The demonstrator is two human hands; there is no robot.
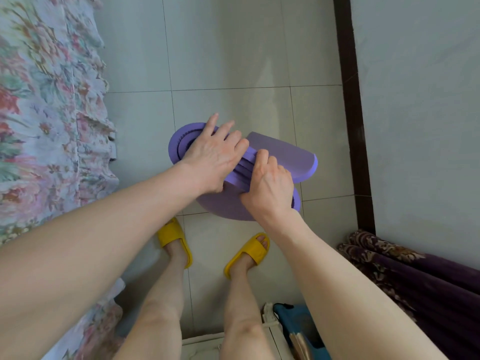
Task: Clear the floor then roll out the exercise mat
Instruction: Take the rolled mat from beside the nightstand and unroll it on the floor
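A purple foam exercise mat (283, 154), still mostly rolled, is held above the tiled floor (228, 48) in front of me. My left hand (213, 154) lies across the top of the roll with fingers spread over its coiled end. My right hand (270, 185) is closed on the loose outer edge of the mat, thumb pinching the layers. One flap of the mat sticks out to the right.
A bed with a floral cover (49, 120) runs along the left. A wall with dark skirting (350, 100) is on the right. A purple patterned blanket (405, 268) lies at lower right. My feet in yellow slippers (176, 240) stand below the mat; a blue object (298, 323) sits behind.
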